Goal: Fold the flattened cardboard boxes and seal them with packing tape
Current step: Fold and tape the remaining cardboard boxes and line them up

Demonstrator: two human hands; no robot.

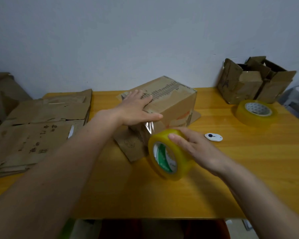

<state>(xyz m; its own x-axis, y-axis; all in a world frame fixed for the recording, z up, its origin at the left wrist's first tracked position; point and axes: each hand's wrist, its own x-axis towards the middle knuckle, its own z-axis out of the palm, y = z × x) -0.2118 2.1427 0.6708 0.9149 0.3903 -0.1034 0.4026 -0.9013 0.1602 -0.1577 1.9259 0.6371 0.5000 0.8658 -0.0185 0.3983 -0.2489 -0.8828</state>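
Observation:
A folded cardboard box (173, 104) lies tilted on the yellow table (145, 195), its lower flaps spread out toward me. My left hand (136, 107) presses flat on the box's top near corner, fingers straight. A roll of clear yellowish packing tape (167, 154) with a green-printed core stands on edge just in front of the box. My right hand (193, 147) holds the roll from above, fingers lying over its rim. A short strip of clear tape (149, 126) runs from the roll up to the box edge under my left thumb.
A stack of flattened boxes (36, 125) lies at the left. Two open boxes (254, 83) stand at the back right, a second tape roll (256, 112) in front of them. A small white cutter (213, 137) lies right of my hand.

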